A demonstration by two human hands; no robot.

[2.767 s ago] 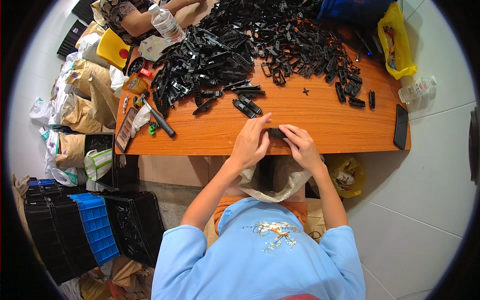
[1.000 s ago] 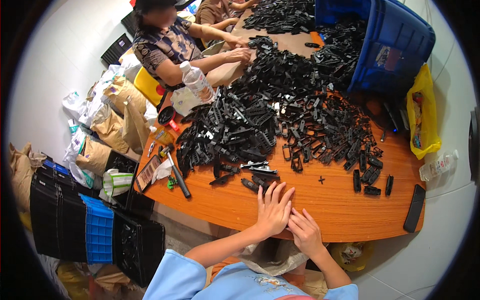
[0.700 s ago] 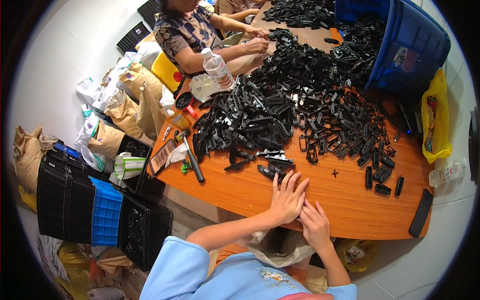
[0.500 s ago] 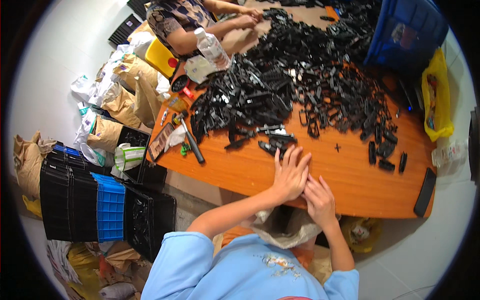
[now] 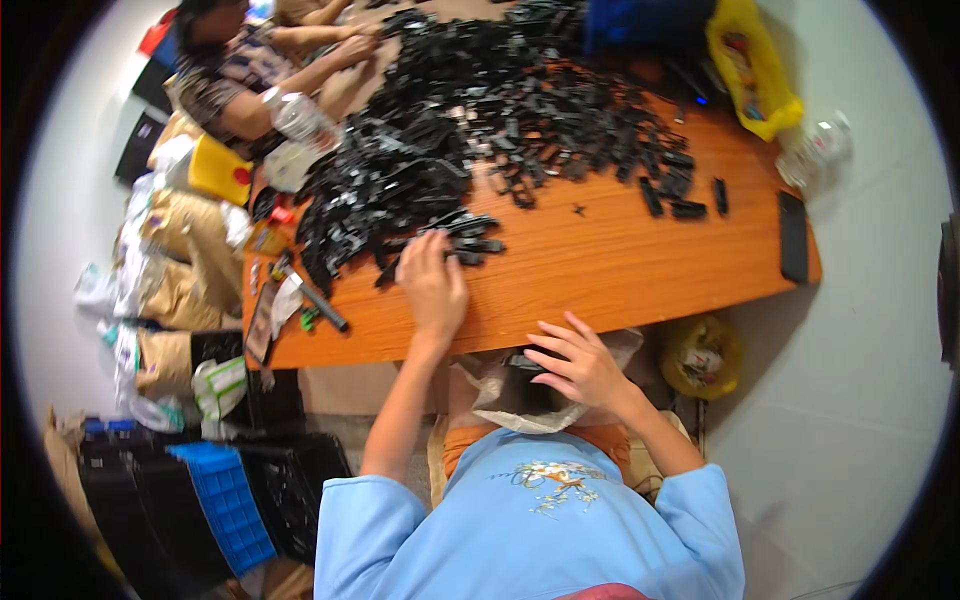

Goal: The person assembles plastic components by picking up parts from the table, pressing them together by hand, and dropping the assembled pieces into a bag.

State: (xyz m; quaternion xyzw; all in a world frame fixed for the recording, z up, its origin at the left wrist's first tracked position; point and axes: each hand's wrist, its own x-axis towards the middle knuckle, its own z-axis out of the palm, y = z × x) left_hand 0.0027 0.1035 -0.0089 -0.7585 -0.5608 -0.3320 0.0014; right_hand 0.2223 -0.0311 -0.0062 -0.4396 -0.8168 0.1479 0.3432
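Note:
My left hand (image 5: pixel 433 295) reaches over the table to the near edge of a heap of black plastic parts (image 5: pixel 390 170). Its fingers are extended, and the fingertips lie at a small cluster of parts (image 5: pixel 475 235); I see nothing gripped. Just off the table's front edge, my right hand (image 5: pixel 580 368) hovers with fingers spread and holds nothing visible. Below it, in my lap, a pale woven sack (image 5: pixel 490 395) gapes open. Something dark shows in the sack's mouth near the right fingertips, too unclear to name.
A hammer (image 5: pixel 322 305), a phone (image 5: pixel 262 322) and a green bit (image 5: pixel 308 318) lie at the table's left end. Toward the right are a black oblong case (image 5: pixel 793 237) and a plastic bottle (image 5: pixel 815 150). Across the table, a person (image 5: pixel 245 85) handles parts. Crates (image 5: pixel 225 500) stand at lower left.
My hands, together at the table edge before, have parted. The left has gone to the parts; the right has drawn back over the sack, fingers spread. The view has shifted too.

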